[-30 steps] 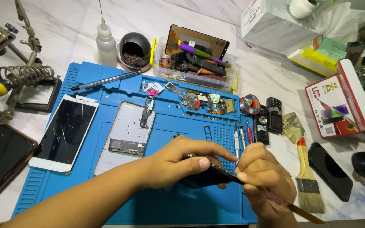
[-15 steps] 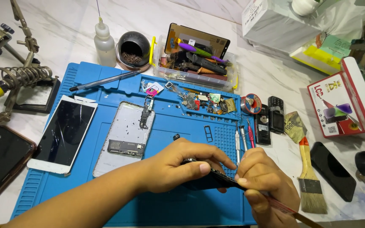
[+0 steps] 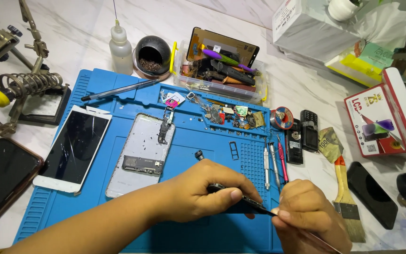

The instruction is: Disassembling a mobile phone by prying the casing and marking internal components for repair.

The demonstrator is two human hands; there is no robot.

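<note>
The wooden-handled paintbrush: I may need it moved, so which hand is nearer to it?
Right. The right hand sits just beside the paintbrush, at its left. The left hand is farther off, over the blue mat, holding a dark part.

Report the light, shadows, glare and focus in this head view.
Head view: even, soft light; only a faint shadow under the left hand on the blue silicone work mat. Mild glare on the cracked white-framed phone screen and the white marble tabletop. Focus is sharp throughout; the right hand is cut by the bottom edge.
</note>
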